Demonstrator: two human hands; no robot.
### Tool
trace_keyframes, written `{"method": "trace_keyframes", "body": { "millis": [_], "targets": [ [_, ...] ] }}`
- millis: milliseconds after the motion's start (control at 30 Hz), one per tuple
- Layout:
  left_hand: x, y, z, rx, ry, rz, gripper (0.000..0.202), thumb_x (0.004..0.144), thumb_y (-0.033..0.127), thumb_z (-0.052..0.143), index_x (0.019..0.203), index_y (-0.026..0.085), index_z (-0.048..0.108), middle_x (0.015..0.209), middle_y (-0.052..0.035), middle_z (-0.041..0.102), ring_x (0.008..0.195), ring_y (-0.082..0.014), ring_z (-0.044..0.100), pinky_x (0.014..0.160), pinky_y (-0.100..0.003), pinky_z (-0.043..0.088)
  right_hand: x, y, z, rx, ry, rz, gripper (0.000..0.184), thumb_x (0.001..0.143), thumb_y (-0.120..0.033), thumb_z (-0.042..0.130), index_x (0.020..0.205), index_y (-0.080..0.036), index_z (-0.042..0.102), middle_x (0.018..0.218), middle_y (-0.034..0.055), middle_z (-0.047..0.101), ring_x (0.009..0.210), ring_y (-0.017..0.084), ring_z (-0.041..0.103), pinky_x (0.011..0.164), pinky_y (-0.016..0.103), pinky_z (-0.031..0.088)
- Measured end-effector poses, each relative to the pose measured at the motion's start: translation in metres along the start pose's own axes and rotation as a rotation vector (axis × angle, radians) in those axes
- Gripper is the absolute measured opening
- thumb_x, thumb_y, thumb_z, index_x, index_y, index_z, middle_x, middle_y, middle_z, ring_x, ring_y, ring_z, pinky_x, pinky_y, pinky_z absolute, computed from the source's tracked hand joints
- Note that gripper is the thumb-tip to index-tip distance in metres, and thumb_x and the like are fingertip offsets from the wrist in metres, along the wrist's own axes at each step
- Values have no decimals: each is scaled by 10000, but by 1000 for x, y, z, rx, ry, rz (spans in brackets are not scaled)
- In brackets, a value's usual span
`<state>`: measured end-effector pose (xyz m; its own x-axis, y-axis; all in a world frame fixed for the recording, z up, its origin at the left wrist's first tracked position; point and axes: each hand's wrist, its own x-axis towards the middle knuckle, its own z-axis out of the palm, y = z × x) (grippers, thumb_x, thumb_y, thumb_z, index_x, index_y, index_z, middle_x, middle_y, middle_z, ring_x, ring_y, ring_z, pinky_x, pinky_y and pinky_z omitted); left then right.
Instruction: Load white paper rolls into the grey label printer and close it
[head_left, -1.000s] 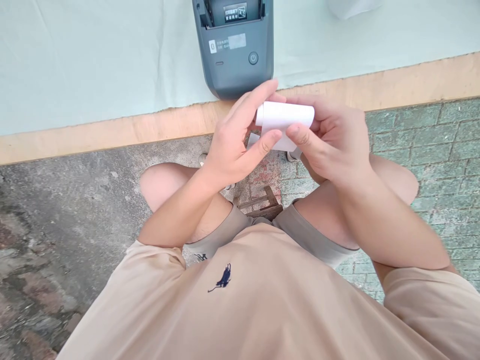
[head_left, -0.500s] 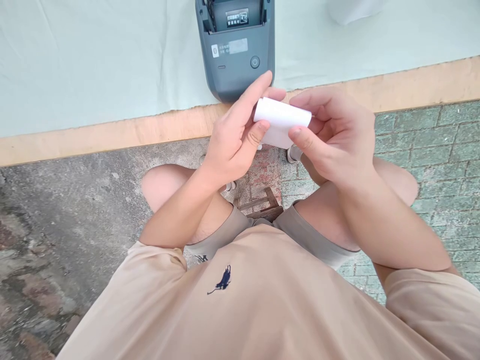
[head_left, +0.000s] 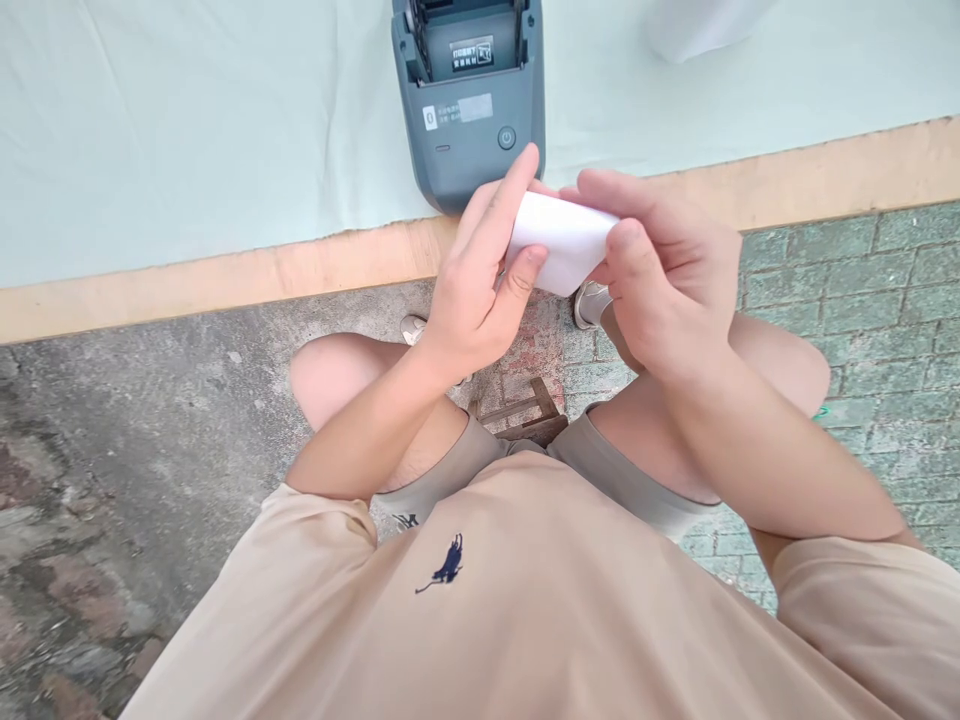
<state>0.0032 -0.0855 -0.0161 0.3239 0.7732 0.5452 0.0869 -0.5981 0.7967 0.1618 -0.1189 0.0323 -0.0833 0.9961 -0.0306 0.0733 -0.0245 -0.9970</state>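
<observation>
A small white paper roll (head_left: pixel 562 240) is held between both hands, just in front of the table edge. My left hand (head_left: pixel 480 270) grips its left end, thumb on the near face and fingers behind. At the right end, my right hand (head_left: pixel 667 270) is closed on the roll, its thumb pressed near the upper right corner. A short flap of paper hangs at the roll's lower side. Just beyond my left fingertips lies a dark blue-grey label printer (head_left: pixel 472 165), its roll compartment uncovered, with a power button and stickers on top.
A pale green cloth (head_left: pixel 225 130) covers the table, leaving a bare wooden edge (head_left: pixel 300 270). At the upper right sits a white object (head_left: pixel 701 25), cut off by the frame. Below are my knees and a wooden stool (head_left: pixel 536 415).
My right thumb has moved up and right along the paper roll, and the right fingers have shifted behind it. The roll's face has turned slightly. The printer appears slightly lower in view.
</observation>
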Motion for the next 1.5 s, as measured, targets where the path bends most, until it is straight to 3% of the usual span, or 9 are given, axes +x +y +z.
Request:
{"method": "trace_keyframes", "body": {
  "millis": [67, 267, 367, 700, 900, 1067, 1233, 1367, 1500],
  "targets": [
    [-1, -13, 1, -18, 32, 122, 618, 842, 543, 461, 1395, 304, 319, 1167, -47, 554, 1062, -197, 580, 873, -334, 555, 1, -1, 0, 8, -5, -24, 299, 809, -356, 589, 1099, -294, 558, 1163, -23, 594, 990, 112, 623, 869, 284, 558],
    [1, -12, -3, -32, -21, -144, 528, 741, 602, 585, 1195, 343, 509, 1073, -16, 615, 890, -182, 674, 677, -280, 593, 4, -6, -6, 3, -49, 93, 247, 847, -404, 521, 992, -209, 565, 849, 15, 621, 728, 77, 601, 616, 219, 522],
    [3, 0, -6, -62, -19, -196, 333, 817, 523, 535, 1068, 309, 575, 953, 13, 648, 811, -141, 686, 622, -242, 582, 5, -6, -7, -32, -90, 41, 244, 779, -355, 627, 959, -200, 575, 913, 13, 604, 774, 68, 585, 653, 205, 516],
    [5, 3, -5, -178, 17, -161, 243, 786, 364, 651, 999, 247, 631, 811, 31, 686, 632, -76, 658, 502, -179, 535, 3, -6, -9, -77, -119, 96, 350, 724, -438, 670, 954, -210, 535, 875, -2, 584, 696, 57, 551, 567, 199, 482],
    [5, 3, -5, -188, -46, -240, 469, 698, 580, 640, 1068, 299, 583, 958, 18, 670, 816, -172, 707, 649, -297, 601, 4, -8, -10, -84, -118, 195, 324, 818, -490, 535, 862, -170, 562, 689, 3, 584, 581, 62, 554, 507, 207, 467],
    [5, 5, -7, -164, -59, -306, 378, 740, 559, 608, 980, 268, 598, 827, 33, 666, 806, -175, 708, 648, -304, 599, 4, -7, -8, -158, -101, 4, 280, 732, -339, 678, 944, -196, 565, 914, 14, 604, 778, 80, 570, 611, 206, 486],
    [6, 4, -8, -184, -71, -251, 466, 677, 535, 690, 1054, 284, 583, 916, 26, 658, 830, -180, 703, 676, -313, 606, 4, -8, -11, -99, -156, 198, 332, 804, -499, 550, 884, -177, 559, 689, 1, 555, 612, 66, 531, 514, 211, 425],
    [6, 3, -8, -144, -45, -305, 328, 754, 513, 625, 909, 225, 620, 746, 31, 637, 783, -173, 701, 699, -337, 600, 5, -8, -11, -72, -104, 110, 357, 728, -451, 663, 938, -198, 524, 862, 3, 572, 723, 64, 538, 570, 197, 447],
    [8, 6, -9, -175, -48, -311, 376, 683, 516, 696, 928, 240, 621, 815, 12, 673, 809, -177, 689, 638, -292, 587, 5, -6, -11, -89, -134, 190, 348, 752, -506, 614, 840, -184, 516, 698, -4, 548, 624, 66, 527, 525, 212, 417]
  ]
}}
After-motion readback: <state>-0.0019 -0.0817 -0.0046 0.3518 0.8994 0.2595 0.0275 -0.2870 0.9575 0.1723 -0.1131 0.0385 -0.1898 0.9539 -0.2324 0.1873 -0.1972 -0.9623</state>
